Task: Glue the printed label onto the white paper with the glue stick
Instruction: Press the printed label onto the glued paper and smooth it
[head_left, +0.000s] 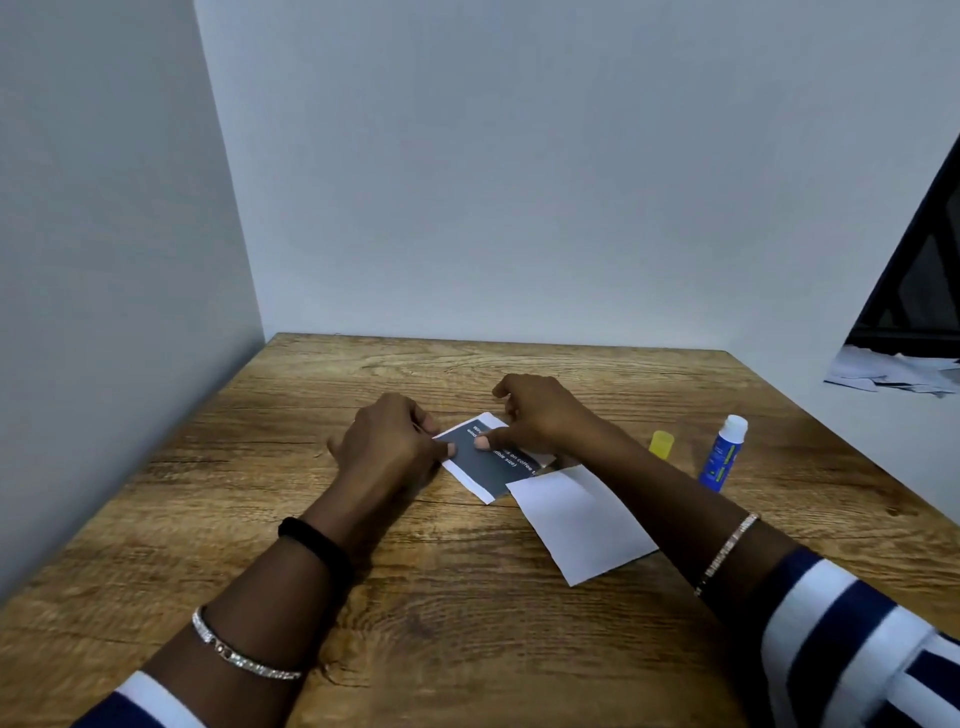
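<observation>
The printed label (491, 467), dark grey with white text and a white border, lies at the middle of the wooden table (363, 597). My left hand (387, 447) grips its left edge, thumb on the printed face and fingers curled at the edge. My right hand (540, 415) holds its far edge, thumb pressed on the face and fingers curled above the far corner. The white paper (579, 525) lies flat just right of the label and covers the label's near right corner. The blue glue stick (723, 454) stands upright and uncapped at the right, its yellow cap (661, 444) beside it.
Plain walls close off the table at the left and back. Off the table's right edge lies a lower pale surface with scattered paper scraps (893, 374) under a dark frame. Bare wood runs along the table's near side.
</observation>
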